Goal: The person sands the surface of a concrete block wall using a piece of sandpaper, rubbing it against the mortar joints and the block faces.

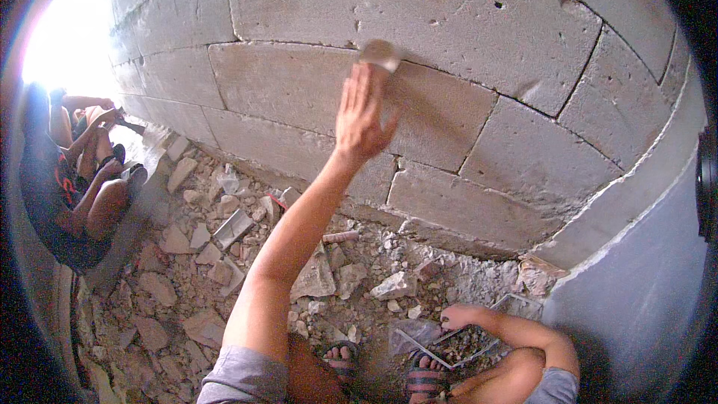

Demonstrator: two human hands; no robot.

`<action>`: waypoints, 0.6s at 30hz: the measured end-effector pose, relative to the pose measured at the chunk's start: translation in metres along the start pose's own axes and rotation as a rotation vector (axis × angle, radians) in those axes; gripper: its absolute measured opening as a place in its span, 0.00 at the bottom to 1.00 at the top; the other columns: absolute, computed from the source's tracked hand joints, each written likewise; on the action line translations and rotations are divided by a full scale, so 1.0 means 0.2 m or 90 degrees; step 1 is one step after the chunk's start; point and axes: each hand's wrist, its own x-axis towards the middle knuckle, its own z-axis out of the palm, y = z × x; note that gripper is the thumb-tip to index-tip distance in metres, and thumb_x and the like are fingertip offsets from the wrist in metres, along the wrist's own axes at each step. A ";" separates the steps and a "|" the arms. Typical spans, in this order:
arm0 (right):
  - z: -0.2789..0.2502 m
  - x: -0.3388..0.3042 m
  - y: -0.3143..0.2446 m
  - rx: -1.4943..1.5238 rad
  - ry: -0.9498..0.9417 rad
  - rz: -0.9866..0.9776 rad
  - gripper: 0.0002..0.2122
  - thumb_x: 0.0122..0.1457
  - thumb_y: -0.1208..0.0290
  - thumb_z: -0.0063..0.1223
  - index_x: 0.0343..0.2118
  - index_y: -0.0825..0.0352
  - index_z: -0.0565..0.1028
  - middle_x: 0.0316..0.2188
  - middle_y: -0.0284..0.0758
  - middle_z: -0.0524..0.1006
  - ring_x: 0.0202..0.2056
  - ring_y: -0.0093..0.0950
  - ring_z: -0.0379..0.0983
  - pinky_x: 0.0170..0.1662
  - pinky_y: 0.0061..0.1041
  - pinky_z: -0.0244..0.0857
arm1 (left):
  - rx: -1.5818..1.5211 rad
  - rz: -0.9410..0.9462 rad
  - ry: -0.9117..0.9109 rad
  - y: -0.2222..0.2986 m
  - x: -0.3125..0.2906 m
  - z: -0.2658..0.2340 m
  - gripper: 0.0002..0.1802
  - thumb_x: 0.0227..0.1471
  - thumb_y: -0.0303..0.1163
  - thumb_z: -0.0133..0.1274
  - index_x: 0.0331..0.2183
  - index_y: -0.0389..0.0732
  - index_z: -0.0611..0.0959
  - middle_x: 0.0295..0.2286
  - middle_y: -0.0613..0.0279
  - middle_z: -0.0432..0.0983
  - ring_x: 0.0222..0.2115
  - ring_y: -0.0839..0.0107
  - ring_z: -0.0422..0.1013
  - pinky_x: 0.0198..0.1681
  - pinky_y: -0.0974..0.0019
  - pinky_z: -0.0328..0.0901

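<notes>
My left hand (pixel 361 123) reaches up in front of the grey block wall (pixel 314 0), fingers stretched out. Just past its fingertips is a small round brownish thing with a pale edge (pixel 380 54), blurred; I cannot tell whether it touches the fingers or the wall. Low on the right, my right hand (pixel 458 317) rests near my knee with its fingers curled; whatever may be in them is hidden. Beside it lie a thin white bent strip (pixel 426 352) and a piece of clear plastic (pixel 416 333).
Broken rubble (pixel 157 284) covers the ground along the wall's foot, with a grey channel-like piece (pixel 233 229) among it. At the left, another person (pixel 67 187) sits near a bright opening. A smooth grey wall (pixel 636 277) closes the right side. My sandalled feet (pixel 426 378) stand below.
</notes>
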 end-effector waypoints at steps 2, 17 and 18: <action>0.02 -0.02 0.01 0.012 -0.006 0.006 0.19 0.51 0.55 0.47 0.39 0.64 0.75 0.34 0.45 0.77 0.37 0.43 0.73 0.42 0.40 0.65 | 0.007 -0.109 0.079 -0.09 0.07 -0.03 0.43 0.51 0.42 0.49 0.58 0.31 0.50 0.59 0.39 0.39 0.61 0.48 0.38 0.62 0.54 0.40; 0.15 -0.01 0.12 0.050 -0.008 0.007 0.18 0.52 0.55 0.48 0.39 0.63 0.76 0.33 0.44 0.77 0.37 0.43 0.73 0.41 0.38 0.66 | -0.091 -0.281 0.096 -0.11 0.07 -0.04 0.44 0.55 0.47 0.43 0.54 0.17 0.46 0.56 0.24 0.33 0.60 0.38 0.32 0.63 0.53 0.33; 0.12 0.00 0.09 0.035 -0.011 0.004 0.18 0.52 0.55 0.48 0.39 0.63 0.76 0.33 0.44 0.77 0.37 0.43 0.73 0.41 0.38 0.66 | -0.064 -0.226 0.084 -0.06 0.06 -0.02 0.45 0.54 0.46 0.44 0.54 0.17 0.47 0.56 0.25 0.33 0.59 0.38 0.32 0.62 0.52 0.34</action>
